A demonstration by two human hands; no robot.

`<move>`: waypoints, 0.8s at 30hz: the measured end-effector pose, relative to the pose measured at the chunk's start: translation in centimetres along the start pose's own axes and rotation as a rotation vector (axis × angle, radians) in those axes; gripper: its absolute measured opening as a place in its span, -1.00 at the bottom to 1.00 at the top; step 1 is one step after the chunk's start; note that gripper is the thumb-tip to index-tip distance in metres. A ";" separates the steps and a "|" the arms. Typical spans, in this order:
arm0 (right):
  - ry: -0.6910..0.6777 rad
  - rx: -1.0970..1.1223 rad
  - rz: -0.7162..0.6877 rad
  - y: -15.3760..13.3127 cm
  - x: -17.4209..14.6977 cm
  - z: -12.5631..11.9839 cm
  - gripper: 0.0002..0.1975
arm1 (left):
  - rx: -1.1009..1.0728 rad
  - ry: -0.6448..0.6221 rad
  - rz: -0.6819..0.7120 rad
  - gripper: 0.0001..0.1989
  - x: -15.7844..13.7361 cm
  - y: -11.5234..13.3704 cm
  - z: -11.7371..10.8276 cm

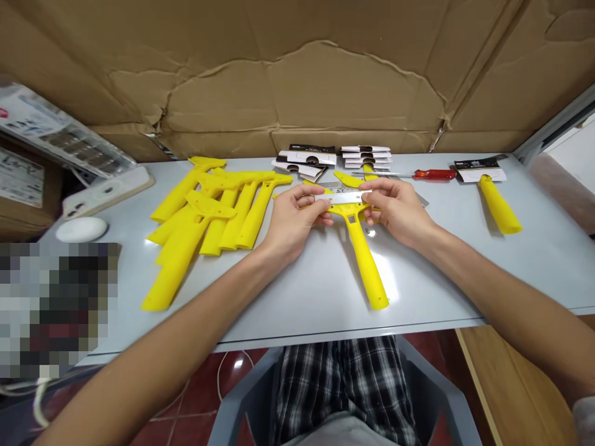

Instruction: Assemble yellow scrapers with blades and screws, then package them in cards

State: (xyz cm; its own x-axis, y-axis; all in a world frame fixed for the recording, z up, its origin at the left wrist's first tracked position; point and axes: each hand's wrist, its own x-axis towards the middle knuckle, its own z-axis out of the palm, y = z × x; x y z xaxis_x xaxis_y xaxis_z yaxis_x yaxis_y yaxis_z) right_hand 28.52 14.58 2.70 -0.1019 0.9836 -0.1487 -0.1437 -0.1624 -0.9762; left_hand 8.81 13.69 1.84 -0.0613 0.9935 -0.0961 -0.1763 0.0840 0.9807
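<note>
A yellow scraper handle [367, 263] points toward the tabletop [297, 303]'s front edge. On its head, the left hand [295, 217] and right hand [400, 207] pinch a metal strip [346, 197] by its ends, hiding them. The step seems to be lining it up; next calls for a steady hold. By the back edge, words on the card sleeves [312, 149] are too small to read.

Bright light; white glare on tabletop [297, 303]; edges stretched; left-side patch [58, 310] pixelated.

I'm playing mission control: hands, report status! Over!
Left hand, right hand: pinching opposite ends of silver metal strip. Strip over head of yellow plastic T-shaped handle. Nothing visibly blocking; red-handled metal screwdriver beyond right hand.
</note>
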 end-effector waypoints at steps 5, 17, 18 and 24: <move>-0.042 0.032 0.066 0.0 -0.1 0.1 -0.82 | 0.012 -0.007 0.002 -0.73 -0.1 0.0 0.0; -0.074 -0.021 -0.020 -0.4 -0.2 -0.4 -0.72 | -0.043 -0.121 -0.205 -0.93 0.5 0.7 0.1; -0.059 -0.017 -0.022 -0.3 -0.2 -0.4 -0.69 | -0.051 -0.119 -0.202 -0.94 0.6 0.7 0.1; 0.006 0.046 -0.019 0.2 -0.1 0.2 -0.75 | -0.084 -0.075 -0.122 -0.96 0.7 0.5 0.1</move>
State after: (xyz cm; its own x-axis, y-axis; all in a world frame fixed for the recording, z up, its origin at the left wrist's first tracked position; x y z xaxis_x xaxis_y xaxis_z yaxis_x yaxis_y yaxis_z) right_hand 28.33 14.45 2.58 -0.0932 0.9870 -0.1312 -0.1906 -0.1471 -0.9706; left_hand 8.73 14.40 2.30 0.0386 0.9795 -0.1976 -0.2598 0.2008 0.9445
